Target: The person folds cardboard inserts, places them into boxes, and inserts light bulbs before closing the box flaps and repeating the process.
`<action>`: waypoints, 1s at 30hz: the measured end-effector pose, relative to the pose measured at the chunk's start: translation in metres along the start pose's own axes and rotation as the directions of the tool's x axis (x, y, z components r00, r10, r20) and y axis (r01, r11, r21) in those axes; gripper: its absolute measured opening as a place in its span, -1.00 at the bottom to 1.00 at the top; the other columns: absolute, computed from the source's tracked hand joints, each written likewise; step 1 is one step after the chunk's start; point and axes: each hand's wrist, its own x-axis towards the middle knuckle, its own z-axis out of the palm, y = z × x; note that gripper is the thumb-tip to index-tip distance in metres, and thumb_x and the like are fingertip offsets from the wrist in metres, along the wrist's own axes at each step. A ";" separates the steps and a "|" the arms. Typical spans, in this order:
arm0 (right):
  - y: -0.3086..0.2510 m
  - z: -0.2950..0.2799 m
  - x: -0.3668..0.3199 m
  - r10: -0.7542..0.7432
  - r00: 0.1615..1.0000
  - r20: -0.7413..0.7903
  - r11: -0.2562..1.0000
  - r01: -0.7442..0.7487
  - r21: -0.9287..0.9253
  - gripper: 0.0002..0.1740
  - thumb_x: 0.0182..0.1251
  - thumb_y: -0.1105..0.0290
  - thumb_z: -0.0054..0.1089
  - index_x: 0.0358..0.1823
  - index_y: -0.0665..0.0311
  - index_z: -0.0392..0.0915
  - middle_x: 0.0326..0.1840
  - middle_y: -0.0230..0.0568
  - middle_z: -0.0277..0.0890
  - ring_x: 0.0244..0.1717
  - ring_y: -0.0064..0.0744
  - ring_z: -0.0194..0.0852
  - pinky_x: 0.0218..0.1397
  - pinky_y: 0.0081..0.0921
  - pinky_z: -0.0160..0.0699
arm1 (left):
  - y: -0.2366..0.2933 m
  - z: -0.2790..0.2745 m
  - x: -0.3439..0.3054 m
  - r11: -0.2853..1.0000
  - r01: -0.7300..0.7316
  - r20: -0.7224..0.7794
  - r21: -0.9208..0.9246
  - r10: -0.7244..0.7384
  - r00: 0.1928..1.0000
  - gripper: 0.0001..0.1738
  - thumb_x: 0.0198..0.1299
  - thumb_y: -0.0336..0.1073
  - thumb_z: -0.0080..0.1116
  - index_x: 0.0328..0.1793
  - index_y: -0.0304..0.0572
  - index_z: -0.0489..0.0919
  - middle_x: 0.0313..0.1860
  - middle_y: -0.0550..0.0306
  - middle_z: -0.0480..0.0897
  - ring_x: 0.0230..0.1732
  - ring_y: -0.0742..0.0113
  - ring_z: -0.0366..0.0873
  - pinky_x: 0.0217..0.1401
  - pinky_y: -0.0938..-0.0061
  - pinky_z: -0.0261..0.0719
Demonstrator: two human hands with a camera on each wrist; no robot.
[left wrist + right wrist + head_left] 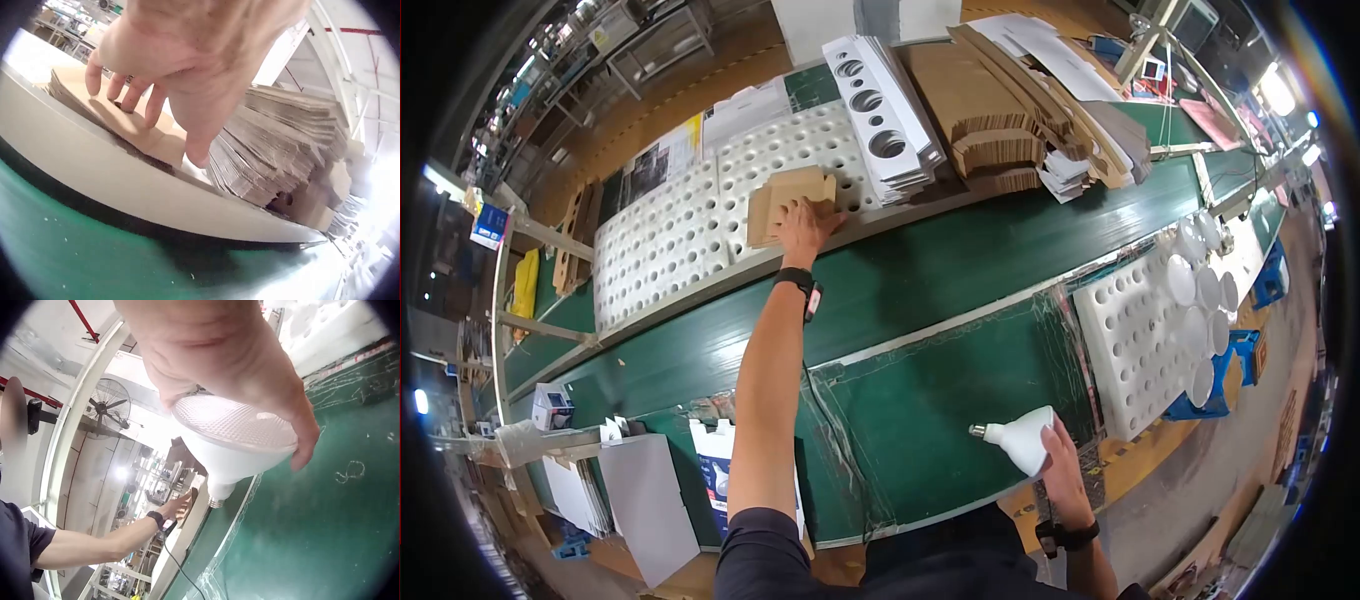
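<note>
My left hand rests with spread fingers on a small stack of brown cardboard pieces, which lies on a white foam tray with holes. In the left wrist view the fingertips of the left hand touch the top cardboard sheet. My right hand grips a white reflector bulb by its wide rim, its screw base pointing left. The right wrist view shows the right hand curled round the rim of the bulb, above the green surface.
Tall stacks of brown cardboard and white sheets with round holes stand right of the left hand. A foam tray with several round bulbs is at the right. Boxes and grey card stand along the near left edge.
</note>
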 end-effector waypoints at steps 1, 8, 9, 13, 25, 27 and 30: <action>0.002 0.005 0.003 0.016 1.000 0.010 1.000 -0.016 -0.012 -0.23 0.57 0.21 0.11 0.65 0.41 0.06 0.50 -0.14 0.30 0.44 -0.37 0.31 0.47 -0.42 0.31 | 0.010 -0.013 -0.010 1.000 0.027 -0.049 0.000 -0.027 0.998 -0.10 0.00 0.38 0.41 0.29 -0.16 0.63 0.32 -0.10 0.60 0.46 -0.15 0.38 0.37 -0.13 0.44; -0.004 0.028 0.016 0.010 0.999 0.041 1.000 -0.009 -0.030 -0.15 0.52 0.15 0.20 0.65 0.40 0.06 0.48 -0.18 0.32 0.40 -0.43 0.32 0.41 -0.45 0.35 | -0.036 0.004 0.007 0.883 0.048 -0.076 -0.467 -0.094 0.993 -0.51 0.08 0.05 0.47 -0.15 -0.27 0.77 -0.28 -0.11 0.80 -0.16 -0.17 0.75 -0.07 0.04 0.68; -0.005 0.030 0.019 0.017 0.999 0.042 0.999 -0.016 -0.034 -0.17 0.53 0.15 0.20 0.65 0.39 0.08 0.46 -0.19 0.34 0.39 -0.44 0.34 0.40 -0.45 0.36 | -0.035 -0.005 0.005 0.885 0.047 -0.078 -0.464 -0.093 0.993 -0.51 0.08 0.05 0.47 -0.15 -0.27 0.77 -0.28 -0.11 0.80 -0.16 -0.17 0.75 -0.07 0.04 0.68; -0.003 0.037 0.037 -0.057 0.997 0.052 0.990 0.049 0.132 -0.33 0.60 0.20 0.09 0.58 0.38 0.20 0.32 -0.22 0.47 0.31 -0.42 0.48 0.38 -0.43 0.44 | -0.029 -0.067 -0.029 0.844 -0.079 -0.380 -0.530 -0.152 0.913 -0.69 0.30 -0.19 0.29 -0.14 -0.37 0.72 -0.32 -0.20 0.77 -0.25 -0.06 0.76 -0.18 0.20 0.64; -0.036 0.096 0.047 -0.083 0.928 0.362 0.858 -0.119 0.500 -0.47 0.61 -0.02 0.04 0.31 0.26 0.43 0.20 -0.22 0.55 0.27 -0.31 0.53 0.39 -0.27 0.49 | 0.045 -0.169 -0.334 0.203 0.100 0.182 -0.974 0.442 0.878 -0.78 0.41 -0.51 0.13 0.15 -0.34 0.56 0.57 -0.16 0.41 0.44 0.16 0.50 0.43 0.26 0.47; -0.038 0.070 0.033 -0.069 0.923 0.379 0.813 -0.169 0.557 -0.40 0.57 -0.08 0.07 0.36 0.23 0.39 0.28 -0.16 0.51 0.29 -0.24 0.53 0.39 -0.20 0.51 | 0.054 -0.186 -0.347 0.434 0.009 0.264 -0.901 0.531 0.806 -0.75 0.34 -0.42 0.14 0.08 -0.41 0.54 0.55 -0.21 0.43 0.45 0.12 0.50 0.44 0.30 0.45; -0.034 0.034 0.017 -0.084 0.904 0.418 0.892 -0.118 0.435 -0.35 0.54 -0.12 0.10 0.39 0.23 0.36 0.31 -0.14 0.49 0.29 -0.23 0.53 0.39 -0.19 0.52 | 0.069 -0.208 -0.372 0.570 -0.133 0.284 -0.811 0.581 0.763 -0.32 0.25 -0.44 0.12 0.54 -0.37 0.37 0.35 -0.20 0.59 0.38 0.18 0.53 0.49 0.22 0.39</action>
